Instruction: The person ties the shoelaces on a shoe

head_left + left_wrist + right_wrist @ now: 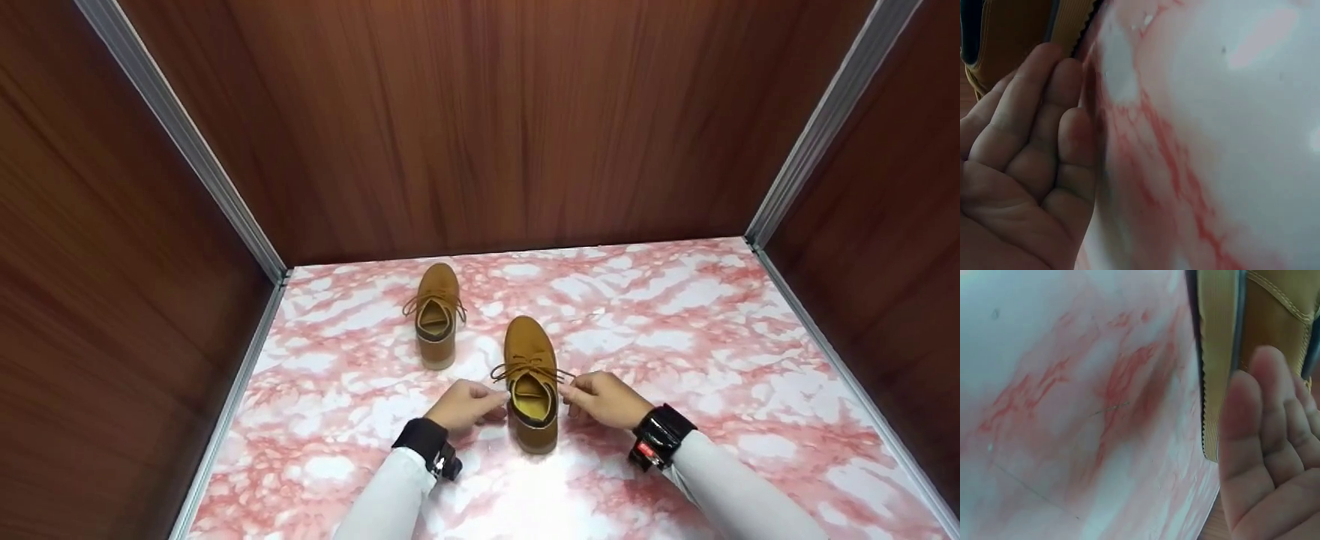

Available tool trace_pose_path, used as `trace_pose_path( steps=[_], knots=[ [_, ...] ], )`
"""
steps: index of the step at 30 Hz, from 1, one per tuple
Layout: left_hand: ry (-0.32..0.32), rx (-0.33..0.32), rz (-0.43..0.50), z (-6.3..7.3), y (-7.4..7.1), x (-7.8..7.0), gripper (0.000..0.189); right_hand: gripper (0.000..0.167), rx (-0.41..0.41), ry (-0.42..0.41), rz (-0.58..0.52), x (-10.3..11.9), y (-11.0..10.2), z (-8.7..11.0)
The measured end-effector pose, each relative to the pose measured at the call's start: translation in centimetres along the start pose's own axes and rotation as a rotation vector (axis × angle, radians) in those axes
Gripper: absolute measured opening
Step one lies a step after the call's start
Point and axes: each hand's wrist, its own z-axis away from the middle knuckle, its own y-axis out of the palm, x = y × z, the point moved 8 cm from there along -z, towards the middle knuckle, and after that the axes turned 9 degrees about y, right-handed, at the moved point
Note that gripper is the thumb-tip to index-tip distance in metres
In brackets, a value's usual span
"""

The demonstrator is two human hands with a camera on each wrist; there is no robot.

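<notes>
A tan lace-up shoe [530, 341] stands on the table, toe pointing away, its dark lace [534, 366] tied in a bow. My left hand [469, 403] is at the shoe's left side, fingertips right by its collar; the left wrist view shows loosely bent fingers [1069, 140] beside the sole. On the other side, my right hand [609, 399] has its fingertips near the collar and the right end of the bow. Nearly straight fingers [1241, 410] overlap the shoe's side and sole [1219, 354] in the right wrist view. Both thumbs are hidden in the wrist views.
A matching tan shoe [437, 281] with a tied lace stands farther back to the left, also toe away. The red-and-white marbled tabletop [675, 337] is bordered by brown wood-look panels [487, 127] at the back and both sides, with grey metal corner strips [202, 157].
</notes>
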Motion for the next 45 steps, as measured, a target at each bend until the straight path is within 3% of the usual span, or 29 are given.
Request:
trace_pose_path(
  steps=[7, 13, 16, 20, 26, 31, 35, 40, 45],
  knots=[
    [0.018, 0.081, -0.049, 0.2, 1.3, -1.1, 0.031, 0.052, 0.105, 0.009, 0.029, 0.2, 1.3, 0.3],
    [0.053, 0.125, -0.057, 0.1, 2.2, -1.6, 0.027, 0.038, 0.145, -0.015, 0.016, 0.4, 1.9, 0.3],
    [0.066, 0.135, -0.068, 0.2, 2.4, -1.5, 0.026, 0.043, 0.159, -0.017, 0.012, 0.2, 2.2, 0.3],
    [0.075, 0.128, -0.060, 0.2, 2.5, -1.5, 0.025, 0.056, 0.174, -0.016, 0.026, 0.0, 2.4, 0.3],
    [0.120, 0.122, -0.095, 0.1, 2.4, -2.0, 0.023, 0.053, 0.177, -0.031, 0.027, 0.2, 2.5, 0.4],
    [0.136, 0.106, -0.124, 0.1, 2.4, -2.3, 0.028, 0.051, 0.212, -0.039, -0.067, 0.4, 2.7, 0.5],
    [0.118, 0.092, -0.094, 0.0, 2.4, -2.3, 0.033, 0.052, 0.232, -0.043, -0.127, 0.6, 2.7, 0.7],
    [0.103, 0.073, -0.025, 0.0, 2.3, -2.3, 0.037, 0.055, 0.223, -0.077, -0.122, 1.2, 2.7, 0.5],
    [0.129, 0.031, -0.012, -0.3, 1.6, -2.6, 0.045, 0.058, 0.194, -0.104, -0.152, 1.9, 2.4, -0.2]
  ],
)
